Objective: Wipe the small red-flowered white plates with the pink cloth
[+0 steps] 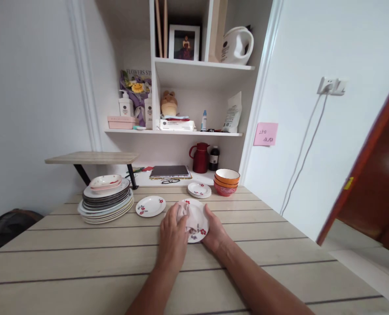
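Note:
My right hand [215,231] grips the right edge of a white plate [199,214] with red flowers, which is tilted up above the table. In my left hand [174,227] is a pale pink cloth [184,212], bunched and pressed against the plate's face. The fingers of that hand are bent over the cloth, hiding part of the plate. Just left of it, another flowered plate [151,206] lies flat on the table. Behind the held plate sits a short stack of small flowered plates [199,190].
A tall stack of plates [105,201] with dishes on top stands at left, beside a small raised shelf [92,158]. Stacked bowls [226,181] are at the back right. Behind them are a red jug [200,158], a dark bottle [214,158], a laptop [170,171] and glasses [170,181].

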### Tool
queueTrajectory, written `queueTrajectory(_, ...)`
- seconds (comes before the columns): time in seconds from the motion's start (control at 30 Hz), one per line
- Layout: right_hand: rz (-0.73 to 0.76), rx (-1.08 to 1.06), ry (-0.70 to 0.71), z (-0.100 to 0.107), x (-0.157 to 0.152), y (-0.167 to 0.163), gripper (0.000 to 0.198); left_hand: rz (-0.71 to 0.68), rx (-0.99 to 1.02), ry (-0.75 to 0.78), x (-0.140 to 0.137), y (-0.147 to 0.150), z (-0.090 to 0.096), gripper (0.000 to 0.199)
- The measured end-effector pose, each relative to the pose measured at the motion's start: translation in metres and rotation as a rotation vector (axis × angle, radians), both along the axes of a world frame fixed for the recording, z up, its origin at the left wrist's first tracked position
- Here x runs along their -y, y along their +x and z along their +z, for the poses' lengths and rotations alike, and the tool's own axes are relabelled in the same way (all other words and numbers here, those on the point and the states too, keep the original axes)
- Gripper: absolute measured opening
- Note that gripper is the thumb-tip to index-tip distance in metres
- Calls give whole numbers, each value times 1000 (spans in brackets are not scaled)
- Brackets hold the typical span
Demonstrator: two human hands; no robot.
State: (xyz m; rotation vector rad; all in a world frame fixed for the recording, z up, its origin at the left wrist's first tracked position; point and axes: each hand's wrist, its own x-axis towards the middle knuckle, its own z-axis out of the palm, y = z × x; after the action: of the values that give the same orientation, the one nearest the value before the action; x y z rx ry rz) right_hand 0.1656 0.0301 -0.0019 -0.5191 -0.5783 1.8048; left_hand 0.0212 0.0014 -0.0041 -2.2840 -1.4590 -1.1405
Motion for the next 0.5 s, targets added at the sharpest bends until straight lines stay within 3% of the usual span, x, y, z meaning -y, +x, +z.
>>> queueTrajectory(0.17, -10, -5, -11, 2, 0, 0, 61, -9, -48, -63, 1, 1, 0, 41)
queueTrajectory(0.37, 15, 49, -127, 10, 7, -1, 68, -340, -124, -72, -7, 7, -15, 44)
queueTrajectory(0.5, -12, 75, -115, 8, 8, -4, 59, -375, -168, -44, -11, 6, -17, 49)
